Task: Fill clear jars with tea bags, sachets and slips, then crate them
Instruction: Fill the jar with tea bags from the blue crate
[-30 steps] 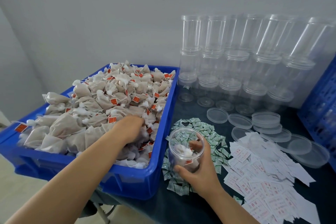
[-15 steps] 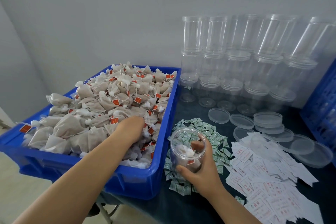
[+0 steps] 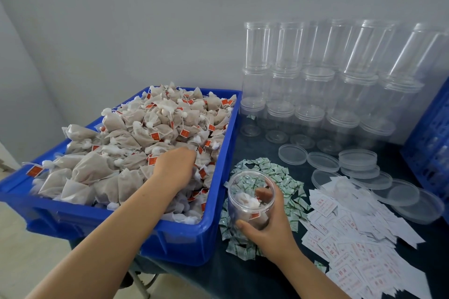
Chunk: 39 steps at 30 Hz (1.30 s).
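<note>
The open clear jar (image 3: 251,198), part-filled with tea bags, stands on the green sachets (image 3: 283,177) beside the blue bin (image 3: 213,230). The right hand (image 3: 269,228) wraps it, thumb in front, fingers behind. The left hand (image 3: 176,168) digs into the bin's tea bags (image 3: 126,143); whether its fingers pinch anything cannot be told. Slips (image 3: 359,245) lie right.

I'm at a small packing station, not a home kitchen: a blue plastic bin (image 3: 184,238) heaped with tagged tea bags (image 3: 145,133) and rows of stacked empty clear jars (image 3: 313,85) stand against a bare grey wall. Loose lids (image 3: 359,160), green sachets (image 3: 286,184) and printed slips (image 3: 359,238) lie in bulk on my dark table (image 3: 243,281).
</note>
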### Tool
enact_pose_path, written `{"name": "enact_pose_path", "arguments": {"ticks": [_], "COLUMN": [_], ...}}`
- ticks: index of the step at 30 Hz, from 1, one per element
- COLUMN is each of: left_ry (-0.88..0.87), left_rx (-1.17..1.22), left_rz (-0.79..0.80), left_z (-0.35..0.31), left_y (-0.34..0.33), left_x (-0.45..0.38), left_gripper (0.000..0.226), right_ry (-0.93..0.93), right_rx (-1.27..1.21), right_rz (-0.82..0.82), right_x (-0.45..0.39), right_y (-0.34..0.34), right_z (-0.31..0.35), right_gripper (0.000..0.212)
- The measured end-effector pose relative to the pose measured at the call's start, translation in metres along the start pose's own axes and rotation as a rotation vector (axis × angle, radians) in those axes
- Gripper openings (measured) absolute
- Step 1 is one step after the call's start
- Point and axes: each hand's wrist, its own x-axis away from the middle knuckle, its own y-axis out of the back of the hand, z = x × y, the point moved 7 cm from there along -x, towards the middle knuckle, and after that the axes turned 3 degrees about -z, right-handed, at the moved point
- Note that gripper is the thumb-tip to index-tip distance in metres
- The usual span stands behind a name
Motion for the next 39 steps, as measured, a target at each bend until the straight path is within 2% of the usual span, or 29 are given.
{"name": "enact_pose_path", "arguments": {"ticks": [10, 17, 21, 27, 35, 39], "left_ry": [-0.143, -0.107, -0.155, -0.294, -0.464, -0.534], "left_rx": [0.2, 0.566, 0.652, 0.732, 0.664, 0.506], "left_rz": [-0.279, -0.181, -0.187, -0.136, 0.008, 0.038], "left_z": [-0.015, -0.012, -0.026, -0.066, -0.112, -0.129], "left_y": [0.043, 0.066, 0.087, 0.099, 0.088, 0.086], "left_x": [0.013, 0.012, 0.016, 0.029, 0.038, 0.042], "left_gripper": [0.013, 0.002, 0.015, 0.013, 0.013, 0.014], "right_ry": [-0.06, -0.103, -0.106, -0.101, -0.005, 0.01], "right_rx": [0.011, 0.027, 0.028, 0.031, -0.017, -0.04], "right_rz": [0.027, 0.048, 0.053, 0.041, 0.025, 0.044], "right_x": [-0.001, 0.0, 0.0, -0.007, -0.008, -0.005], "right_y": [0.001, 0.001, 0.001, 0.004, 0.015, 0.023], "right_z": [-0.002, -0.002, -0.001, 0.006, 0.03, 0.038], "right_gripper": [0.098, 0.098, 0.098, 0.093, 0.09, 0.094]}}
